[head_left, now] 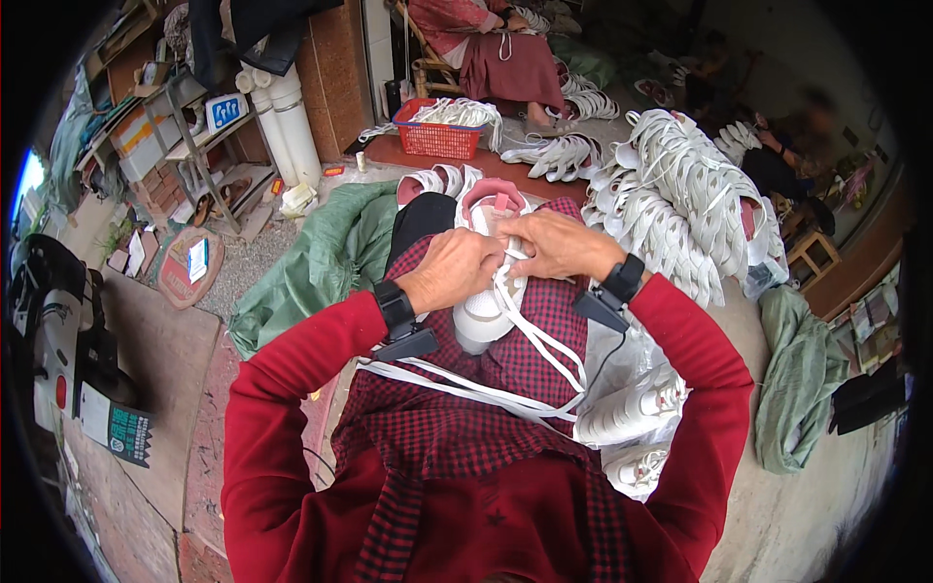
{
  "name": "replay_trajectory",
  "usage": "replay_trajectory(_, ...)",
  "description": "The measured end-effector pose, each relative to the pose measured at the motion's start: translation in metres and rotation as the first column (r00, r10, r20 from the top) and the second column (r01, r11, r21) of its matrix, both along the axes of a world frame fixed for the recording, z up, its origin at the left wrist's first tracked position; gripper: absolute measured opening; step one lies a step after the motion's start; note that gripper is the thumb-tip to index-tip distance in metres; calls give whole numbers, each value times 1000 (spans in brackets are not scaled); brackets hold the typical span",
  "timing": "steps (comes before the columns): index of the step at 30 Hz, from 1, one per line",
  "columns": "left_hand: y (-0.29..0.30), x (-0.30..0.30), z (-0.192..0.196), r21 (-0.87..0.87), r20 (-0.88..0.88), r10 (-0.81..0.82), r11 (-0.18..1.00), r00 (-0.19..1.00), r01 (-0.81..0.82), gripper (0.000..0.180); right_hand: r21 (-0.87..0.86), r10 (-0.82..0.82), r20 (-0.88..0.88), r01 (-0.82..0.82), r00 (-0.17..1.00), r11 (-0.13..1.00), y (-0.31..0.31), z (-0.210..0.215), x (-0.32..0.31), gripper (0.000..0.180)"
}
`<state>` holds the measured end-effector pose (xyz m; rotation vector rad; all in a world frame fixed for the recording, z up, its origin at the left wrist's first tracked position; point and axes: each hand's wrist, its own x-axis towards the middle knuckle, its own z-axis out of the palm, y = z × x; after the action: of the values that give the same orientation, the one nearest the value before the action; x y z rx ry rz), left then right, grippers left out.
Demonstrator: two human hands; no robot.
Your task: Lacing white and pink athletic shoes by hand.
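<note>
A white shoe upper (483, 309) with a pink lining lies on my lap, over a red-and-black checked apron (389, 428). My left hand (455, 268) is closed at the left edge of its lacing, fingertips pinched together; what they grip is hidden. On the opposite side my right hand (556, 248) pinches a white shoelace (512, 255) between thumb and fingers near the tongue. Long loose laces (539, 340) trail from the shoe across the apron, down to the right and back left.
Piled shoe uppers (680, 185) stand at the right. Beyond my lap is a red basket (437, 138) of white laces. Green sacks (311, 253) lie to the left and right. More white shoes (632, 413) rest by my right arm. Another person (501, 68) sits behind; a scooter (68, 340) stands left.
</note>
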<state>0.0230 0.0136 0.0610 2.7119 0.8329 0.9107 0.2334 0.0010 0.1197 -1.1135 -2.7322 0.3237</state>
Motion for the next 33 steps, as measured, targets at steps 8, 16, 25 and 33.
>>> replay_trajectory(8, 19, 4, 1, -170, -43, -79, 983, 996, 71, 18, -153, -85, -133, 65, 987, 986, 5, -7, 9, 35)
replay_trajectory(16, 19, 11, 20, -375, 13, -209, 905, 978, 199, 15, -175, -91, -204, 55, 975, 983, 5, -17, 16, 26)
replay_trajectory(25, 34, -10, 14, -74, -3, -214, 974, 977, 213, 9, 2, 39, -310, -40, 950, 999, -2, -31, 15, 18)
replay_trajectory(33, 56, -157, 62, -243, 66, 294, 932, 954, -270, 5, -73, -24, -354, -3, 935, 997, 2, -36, 18, 22)
